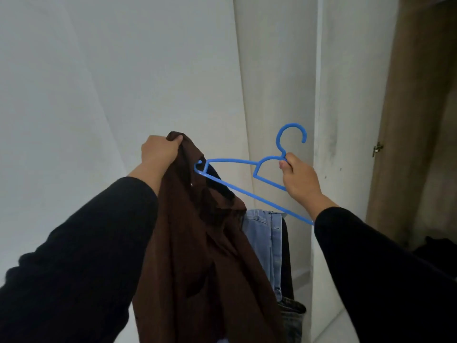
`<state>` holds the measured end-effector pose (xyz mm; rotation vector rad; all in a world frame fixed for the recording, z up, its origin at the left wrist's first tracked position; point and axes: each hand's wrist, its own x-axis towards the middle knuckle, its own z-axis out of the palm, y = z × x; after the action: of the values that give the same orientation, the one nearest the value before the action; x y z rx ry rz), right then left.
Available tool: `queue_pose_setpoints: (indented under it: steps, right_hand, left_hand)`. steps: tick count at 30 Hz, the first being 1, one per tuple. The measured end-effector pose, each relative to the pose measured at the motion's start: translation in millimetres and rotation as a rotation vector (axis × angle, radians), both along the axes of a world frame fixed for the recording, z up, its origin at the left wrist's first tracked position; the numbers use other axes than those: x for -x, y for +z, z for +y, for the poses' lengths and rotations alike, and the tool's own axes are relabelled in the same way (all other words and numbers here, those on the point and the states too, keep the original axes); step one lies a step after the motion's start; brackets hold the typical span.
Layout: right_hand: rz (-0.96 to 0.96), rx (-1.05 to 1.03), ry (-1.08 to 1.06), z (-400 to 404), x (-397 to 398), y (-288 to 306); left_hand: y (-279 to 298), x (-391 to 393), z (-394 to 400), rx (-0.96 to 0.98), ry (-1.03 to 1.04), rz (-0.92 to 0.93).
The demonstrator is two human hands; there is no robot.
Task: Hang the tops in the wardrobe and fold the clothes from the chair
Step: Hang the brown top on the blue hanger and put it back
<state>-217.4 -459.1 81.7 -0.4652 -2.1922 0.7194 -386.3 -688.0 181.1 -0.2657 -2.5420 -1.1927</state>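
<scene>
The wardrobe (420,120) stands at the right edge of the view, its wood-toned door or panel swung open with a small brass hinge (377,148) showing; the rail inside is out of frame, so how far the garment must be lifted cannot be judged. A white wall (99,82) fills the left and centre.

The brown top (205,243) is the largest item in hand. It hangs in a long loose drape from the left hand (159,154), which grips a bunch of fabric near the collar or shoulder, fingers curled tightly round it. Holding it high lets the weight pull the cloth straight and keeps the neck opening accessible.

Behind and below the top, light blue jeans (264,238) and a darker garment beside them hang over what is probably the chair; the chair itself is hidden. These appear to be the items awaiting folding.

The blue hanger (237,174) is held level with the top, tilted, its left tip touching or just inside the fabric near the neck. The right hand (300,179) pinches it at the base of the hook, thumb and fingers closed on the plastic, leaving the hook free for the rail.

Assessment: the step in hand is threading the hanger into the top. Only one shoulder end is engaged; the far arm of the hanger remains bare. Slippery cloth may slide off before seating.
</scene>
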Motion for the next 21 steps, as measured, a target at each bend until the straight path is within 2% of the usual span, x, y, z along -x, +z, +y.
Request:
queue_pose_setpoints:
  steps: [6,11,14,21]
  right_hand:
    - [0.049,0.008,0.008,-13,10,12]
    - [0.190,0.130,0.056,-15,19,22]
    - [0.226,0.173,0.070,-12,27,25]
    - [0.125,0.057,0.119,-10,42,23]
  left_hand:
    - [16,-10,-7,0.073,-0.126,0.119]
    - [31,-11,-13,0.083,-0.184,0.190]
    - [39,-10,-14,0.028,-0.237,0.204]
    - [60,-14,-8,-0.220,-0.301,0.222]
